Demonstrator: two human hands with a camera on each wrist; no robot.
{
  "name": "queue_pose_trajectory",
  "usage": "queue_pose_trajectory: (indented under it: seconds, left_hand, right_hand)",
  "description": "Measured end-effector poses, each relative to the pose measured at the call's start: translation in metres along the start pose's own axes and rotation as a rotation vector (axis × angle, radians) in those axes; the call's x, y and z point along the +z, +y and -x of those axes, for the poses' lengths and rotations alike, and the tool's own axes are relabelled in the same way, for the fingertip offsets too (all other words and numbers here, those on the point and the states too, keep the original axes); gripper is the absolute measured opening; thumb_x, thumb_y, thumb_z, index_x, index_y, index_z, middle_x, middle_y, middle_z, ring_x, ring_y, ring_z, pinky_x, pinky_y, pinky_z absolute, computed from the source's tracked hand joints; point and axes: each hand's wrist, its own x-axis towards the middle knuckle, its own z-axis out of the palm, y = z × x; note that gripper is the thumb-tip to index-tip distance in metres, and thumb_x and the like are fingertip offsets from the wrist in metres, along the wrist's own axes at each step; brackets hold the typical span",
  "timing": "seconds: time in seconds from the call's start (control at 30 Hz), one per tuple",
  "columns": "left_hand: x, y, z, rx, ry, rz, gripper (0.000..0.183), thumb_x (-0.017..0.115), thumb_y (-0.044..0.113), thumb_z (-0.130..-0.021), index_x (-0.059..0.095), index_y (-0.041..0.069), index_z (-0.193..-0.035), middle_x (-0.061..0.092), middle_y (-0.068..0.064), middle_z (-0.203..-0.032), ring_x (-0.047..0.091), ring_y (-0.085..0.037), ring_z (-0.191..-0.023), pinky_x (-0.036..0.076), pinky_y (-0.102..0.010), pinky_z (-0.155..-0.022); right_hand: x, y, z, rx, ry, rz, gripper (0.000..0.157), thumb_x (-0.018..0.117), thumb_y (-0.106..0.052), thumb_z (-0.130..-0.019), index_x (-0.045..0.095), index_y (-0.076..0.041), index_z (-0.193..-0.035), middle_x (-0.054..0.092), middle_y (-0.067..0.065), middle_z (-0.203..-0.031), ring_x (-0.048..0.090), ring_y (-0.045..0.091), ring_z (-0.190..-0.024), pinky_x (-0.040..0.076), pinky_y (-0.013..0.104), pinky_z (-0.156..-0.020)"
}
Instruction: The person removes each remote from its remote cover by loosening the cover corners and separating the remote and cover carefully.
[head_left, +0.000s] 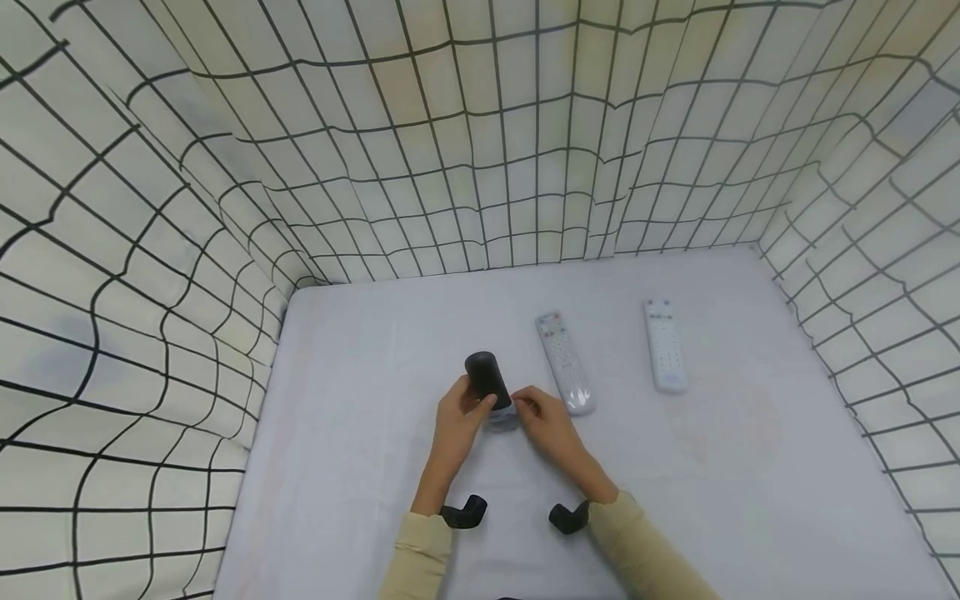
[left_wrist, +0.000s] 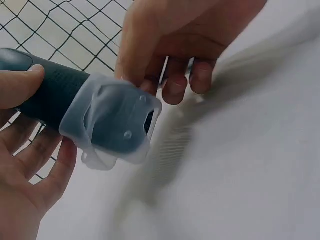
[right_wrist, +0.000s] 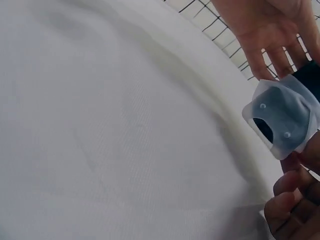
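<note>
A black remote control (head_left: 487, 379) is held above the table in my left hand (head_left: 456, 425), thumb on one face and fingers beneath it. Over its lower end sits a translucent, soft-looking cover (left_wrist: 110, 117), rolled and wrinkled along its edge, with a cut-out at the tip. My right hand (head_left: 551, 429) pinches the cover's edge at the side. In the right wrist view, the right hand's curled fingertips (right_wrist: 285, 200) are beside the cover, and the left hand (right_wrist: 272, 30) is behind the remote. Part of the remote is hidden inside the cover.
Right of the hands, a pale remote in a glossy clear cover (head_left: 566, 364) lies on the white tabletop (head_left: 337, 433). Farther right lies a white remote (head_left: 665, 346). Grid-patterned curtains (head_left: 525, 167) enclose the table at the back and sides.
</note>
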Motion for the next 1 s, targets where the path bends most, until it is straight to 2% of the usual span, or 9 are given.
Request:
queue_pose_trajectory:
  seconds: [0.13, 0.27, 0.37, 0.47, 0.63, 0.77, 0.9, 1.0]
  left_hand:
    - [-0.004, 0.003, 0.0, -0.055, 0.053, 0.086, 0.046, 0.075, 0.021, -0.098, 0.06, 0.006, -0.139, 0.069, -0.017, -0.135, 0.068, -0.034, -0.126, 0.056, -0.047, -0.105]
    - [-0.006, 0.008, 0.0, -0.111, 0.126, 0.183, 0.049, 0.075, 0.02, -0.098, 0.058, 0.006, -0.142, 0.066, -0.017, -0.142, 0.067, -0.033, -0.129, 0.056, -0.042, -0.105]
    - [-0.005, 0.01, 0.0, -0.131, 0.162, 0.262, 0.051, 0.075, 0.019, -0.098, 0.057, 0.007, -0.144, 0.066, -0.015, -0.143, 0.07, -0.027, -0.124, 0.058, -0.033, -0.101]
    - [-0.003, 0.013, 0.001, -0.137, 0.193, 0.361, 0.05, 0.075, 0.017, -0.098, 0.057, 0.007, -0.144, 0.066, -0.015, -0.143, 0.073, -0.019, -0.116, 0.06, -0.026, -0.094]
    - [0.0, 0.017, 0.002, -0.128, 0.257, 0.491, 0.045, 0.074, 0.018, -0.099, 0.058, 0.006, -0.139, 0.068, -0.017, -0.138, 0.073, -0.012, -0.112, 0.061, -0.026, -0.089]
    - [0.004, 0.021, 0.003, -0.14, 0.304, 0.568, 0.044, 0.073, 0.02, -0.099, 0.058, 0.006, -0.138, 0.07, -0.016, -0.133, 0.072, -0.013, -0.114, 0.062, -0.028, -0.09]
    - [0.008, 0.025, 0.005, -0.154, 0.336, 0.623, 0.046, 0.072, 0.022, -0.1, 0.056, 0.006, -0.14, 0.07, -0.014, -0.132, 0.072, -0.014, -0.115, 0.061, -0.029, -0.093]
    - [0.01, 0.028, 0.006, -0.161, 0.352, 0.658, 0.047, 0.072, 0.021, -0.1, 0.055, 0.006, -0.142, 0.069, -0.013, -0.132, 0.072, -0.014, -0.114, 0.061, -0.029, -0.094]
  right_hand:
    - [-0.004, -0.004, 0.005, 0.053, -0.007, -0.15, 0.02, 0.056, -0.015, -0.108, 0.07, -0.013, -0.122, 0.07, 0.006, -0.112, 0.059, 0.012, -0.09, 0.05, 0.023, -0.079]
    - [-0.01, -0.009, 0.01, 0.059, -0.018, -0.316, 0.021, 0.053, -0.014, -0.109, 0.067, -0.012, -0.125, 0.065, 0.013, -0.107, 0.055, 0.017, -0.08, 0.047, 0.021, -0.069]
    - [-0.014, -0.013, 0.012, 0.04, -0.013, -0.412, 0.022, 0.053, -0.014, -0.11, 0.066, -0.01, -0.127, 0.063, 0.02, -0.103, 0.051, 0.022, -0.074, 0.044, 0.022, -0.063]
    - [-0.017, -0.016, 0.014, 0.023, 0.003, -0.465, 0.022, 0.053, -0.015, -0.11, 0.064, -0.008, -0.128, 0.062, 0.023, -0.102, 0.051, 0.02, -0.073, 0.044, 0.022, -0.062]
    - [-0.017, -0.019, 0.017, 0.015, 0.015, -0.506, 0.022, 0.053, -0.021, -0.11, 0.062, -0.004, -0.122, 0.065, 0.019, -0.101, 0.051, 0.01, -0.072, 0.045, 0.021, -0.062]
    - [-0.016, -0.021, 0.018, -0.047, -0.025, -0.491, 0.023, 0.05, -0.02, -0.111, 0.06, 0.001, -0.112, 0.064, 0.023, -0.098, 0.051, 0.008, -0.07, 0.045, 0.02, -0.061]
    - [-0.014, -0.024, 0.019, -0.119, -0.073, -0.464, 0.023, 0.049, -0.017, -0.111, 0.059, 0.002, -0.105, 0.063, 0.03, -0.096, 0.049, 0.012, -0.067, 0.044, 0.021, -0.06]
    - [-0.012, -0.027, 0.019, -0.131, -0.093, -0.453, 0.023, 0.049, -0.018, -0.111, 0.06, 0.001, -0.103, 0.063, 0.033, -0.096, 0.049, 0.021, -0.065, 0.044, 0.022, -0.059]
